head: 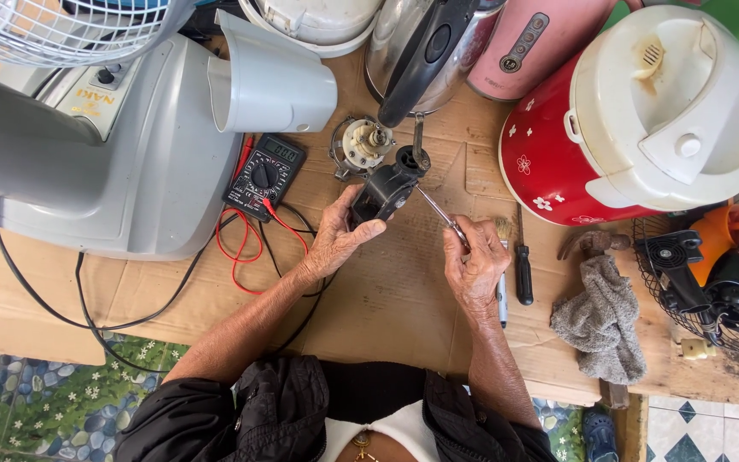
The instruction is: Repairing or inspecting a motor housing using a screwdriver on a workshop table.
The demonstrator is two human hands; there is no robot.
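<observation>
The left hand point(335, 239) is closed around a small black plastic part point(384, 193) — it looks like a switch or handle housing, held up off the desk point(404, 299) just in front of a bare motor point(363, 142) with its shaft showing. The right hand point(472, 261) pinches a thin screwdriver point(434, 208) whose shaft slants up and left, so that its tip meets the lower edge of the black part; whether the tip sits in a screw head is too small to tell. Judging by how things lie, the work is in its middle: the motor stands stripped of any casing, the black part is loose in the hand rather than mounted on an appliance, and nothing around it looks put back together. Just left of the hands lies a black multimeter point(264, 176) with red and black leads point(241, 248) trailing over the cardboard covering the desk. A second screwdriver point(523, 269) with a black handle rests beside the right wrist, and a grey rag point(602, 321) lies further right, below a red-and-white rice cooker point(643, 111) — a steel kettle point(416, 51) and a grey fan base point(130, 162) stand behind, none of them touched.
</observation>
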